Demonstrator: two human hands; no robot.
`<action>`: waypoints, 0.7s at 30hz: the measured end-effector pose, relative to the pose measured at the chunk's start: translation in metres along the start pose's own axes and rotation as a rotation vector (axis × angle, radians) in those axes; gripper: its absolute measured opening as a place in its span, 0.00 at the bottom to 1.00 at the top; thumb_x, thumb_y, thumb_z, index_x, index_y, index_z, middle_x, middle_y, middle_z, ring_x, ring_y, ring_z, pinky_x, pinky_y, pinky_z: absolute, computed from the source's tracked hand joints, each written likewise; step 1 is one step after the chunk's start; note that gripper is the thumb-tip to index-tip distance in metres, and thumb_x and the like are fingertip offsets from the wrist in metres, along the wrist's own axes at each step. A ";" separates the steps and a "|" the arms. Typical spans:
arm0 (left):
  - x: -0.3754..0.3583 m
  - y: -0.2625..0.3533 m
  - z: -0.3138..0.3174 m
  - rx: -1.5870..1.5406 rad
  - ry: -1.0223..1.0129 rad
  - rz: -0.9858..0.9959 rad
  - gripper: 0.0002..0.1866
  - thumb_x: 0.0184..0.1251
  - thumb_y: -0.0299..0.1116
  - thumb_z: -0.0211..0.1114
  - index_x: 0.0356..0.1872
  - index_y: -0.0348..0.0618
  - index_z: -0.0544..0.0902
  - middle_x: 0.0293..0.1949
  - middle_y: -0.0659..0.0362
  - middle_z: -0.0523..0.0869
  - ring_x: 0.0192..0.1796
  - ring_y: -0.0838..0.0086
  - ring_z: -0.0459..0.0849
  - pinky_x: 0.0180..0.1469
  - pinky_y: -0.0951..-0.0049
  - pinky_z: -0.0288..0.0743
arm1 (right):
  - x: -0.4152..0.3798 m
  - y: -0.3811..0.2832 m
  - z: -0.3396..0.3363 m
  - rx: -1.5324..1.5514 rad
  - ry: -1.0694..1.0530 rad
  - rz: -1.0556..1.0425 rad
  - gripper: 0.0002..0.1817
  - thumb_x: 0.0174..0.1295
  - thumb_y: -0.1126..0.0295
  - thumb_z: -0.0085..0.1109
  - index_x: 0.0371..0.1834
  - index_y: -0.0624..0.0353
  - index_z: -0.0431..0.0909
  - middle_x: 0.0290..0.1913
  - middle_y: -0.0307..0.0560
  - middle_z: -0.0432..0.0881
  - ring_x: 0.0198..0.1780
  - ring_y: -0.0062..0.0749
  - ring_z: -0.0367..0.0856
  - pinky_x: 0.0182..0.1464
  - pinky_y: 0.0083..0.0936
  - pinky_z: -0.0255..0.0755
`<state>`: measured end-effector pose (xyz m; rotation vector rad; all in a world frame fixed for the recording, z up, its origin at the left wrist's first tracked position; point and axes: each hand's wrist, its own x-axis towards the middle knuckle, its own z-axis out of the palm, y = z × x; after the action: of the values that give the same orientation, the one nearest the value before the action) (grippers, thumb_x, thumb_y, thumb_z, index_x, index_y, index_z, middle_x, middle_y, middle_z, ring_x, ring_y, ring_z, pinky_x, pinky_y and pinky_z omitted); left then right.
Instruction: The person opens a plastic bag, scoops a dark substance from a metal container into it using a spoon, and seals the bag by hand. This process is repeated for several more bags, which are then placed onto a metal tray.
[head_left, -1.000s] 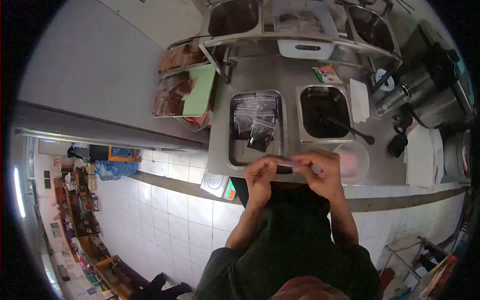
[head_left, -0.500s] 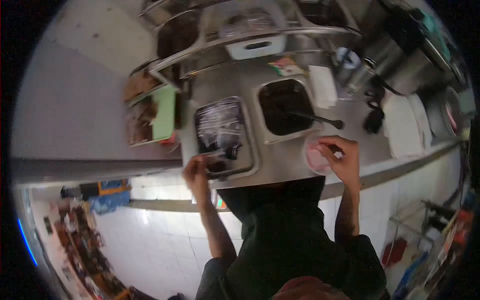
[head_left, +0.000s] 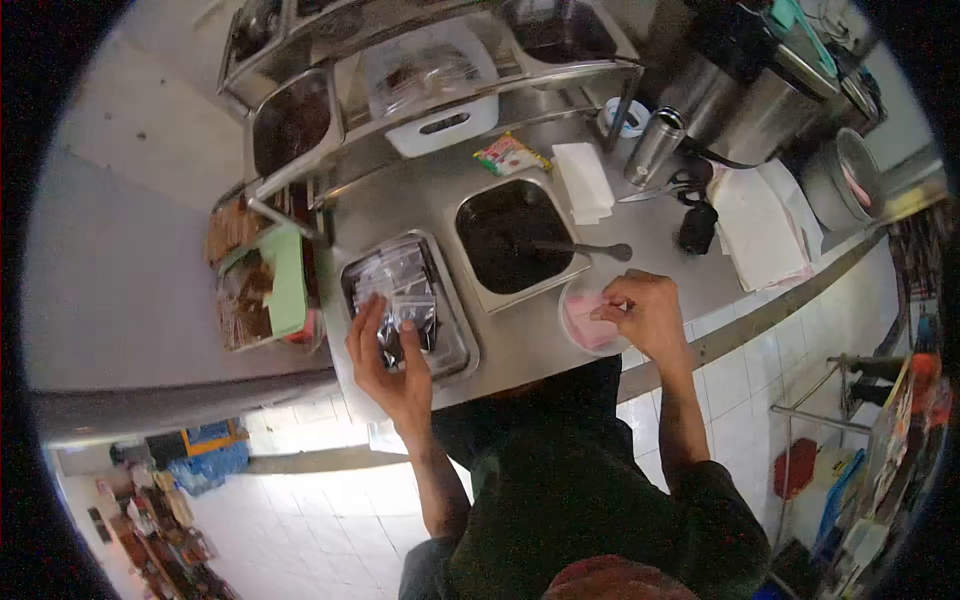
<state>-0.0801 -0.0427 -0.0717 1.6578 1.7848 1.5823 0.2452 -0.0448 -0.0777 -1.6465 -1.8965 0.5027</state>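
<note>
Hands are now working apart; 1 s ago both were pinching one small bag together at the tabletop [head_left: 520,345] edge. That bag is no longer between them.

Left hand [head_left: 390,355] is reaching into the tray [head_left: 455,345] of clear bags [head_left: 400,285], fingers spread and loose over a dark-filled bag [head_left: 412,322] at the tray's near end. Thumb is touching it; whether it is gripping or has just let go, cannot tell. Half a sec ago this hand was only at the tray's near rim, so it is moving further in.

Right hand [head_left: 640,310] is hovering over the round tub [head_left: 580,325] just right of the pan [head_left: 510,240], fingertips pinching at the pink sheets [head_left: 582,328] inside. Grip looks closed on a sheet edge, partly hidden by the knuckles. Same spot as half a sec ago, approx.

Judgement: one bag appears finished and is being set w/ the others in the tray, while the right is already picking the next pink piece. Cycle seems to be restarting.

Spoon [head_left: 585,249] is lying in the pan's dark filling, handle pointing right, untouched. Napkins [head_left: 583,180] and canister [head_left: 655,145] are standing well behind, not involved.
</note>
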 end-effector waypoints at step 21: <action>-0.024 0.051 0.026 -0.466 -0.637 -0.075 0.05 0.66 0.25 0.74 0.41 0.38 0.90 0.34 0.55 0.91 0.32 0.79 0.85 0.36 0.75 0.78 | 0.001 -0.081 0.010 0.660 0.046 -0.001 0.15 0.51 0.74 0.82 0.37 0.60 0.83 0.29 0.39 0.86 0.31 0.19 0.83 0.35 0.19 0.77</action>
<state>-0.0235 -0.0605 -0.0529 1.5882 1.0503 1.1322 0.1767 -0.0570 -0.0346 -1.2010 -1.4690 0.9578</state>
